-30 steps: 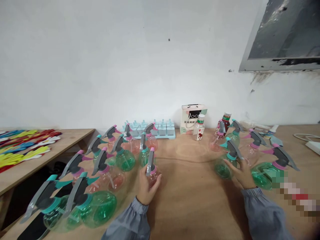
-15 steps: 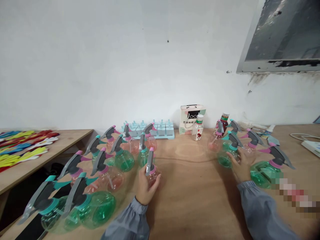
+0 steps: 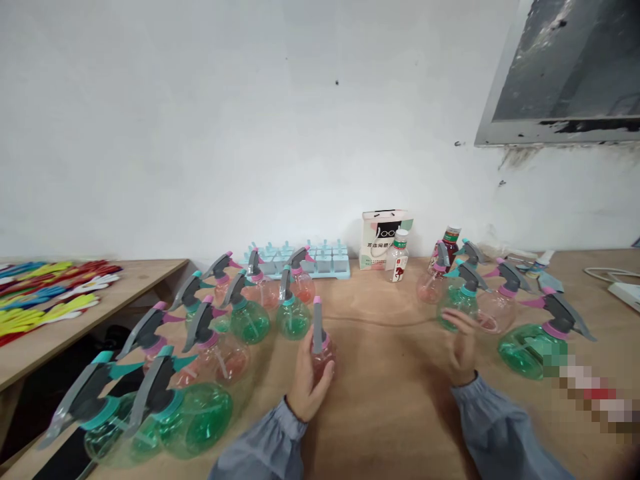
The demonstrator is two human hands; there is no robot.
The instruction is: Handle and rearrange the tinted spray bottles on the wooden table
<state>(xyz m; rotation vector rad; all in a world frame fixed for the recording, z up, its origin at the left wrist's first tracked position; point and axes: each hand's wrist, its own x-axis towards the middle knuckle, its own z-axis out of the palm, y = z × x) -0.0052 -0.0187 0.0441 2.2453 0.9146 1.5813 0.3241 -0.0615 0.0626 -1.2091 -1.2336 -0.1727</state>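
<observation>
My left hand [image 3: 310, 380] is wrapped round a pink spray bottle [image 3: 326, 353] with a grey trigger head, upright over the middle of the table. My right hand [image 3: 461, 343] is held over the table with its fingers apart and nothing in it. Just behind it stands a green spray bottle [image 3: 456, 303] with a teal collar. A pink spray bottle [image 3: 497, 310] and another green spray bottle [image 3: 530, 347] are to its right. Left of my left hand, several green and pink spray bottles [image 3: 250, 323] stand in rows.
Along the wall are a light blue popsicle mould [image 3: 325, 263], a paper gift bag [image 3: 373, 243], a clear bottle [image 3: 397, 260] and a dark red bottle [image 3: 451, 243]. Colourful gloves [image 3: 55, 287] lie on a separate table at left. A white device [image 3: 627, 293] sits at far right.
My left hand has moved right with the pink spray bottle, away from the left group. My right hand has let go of the green spray bottle and drawn back to the left.
</observation>
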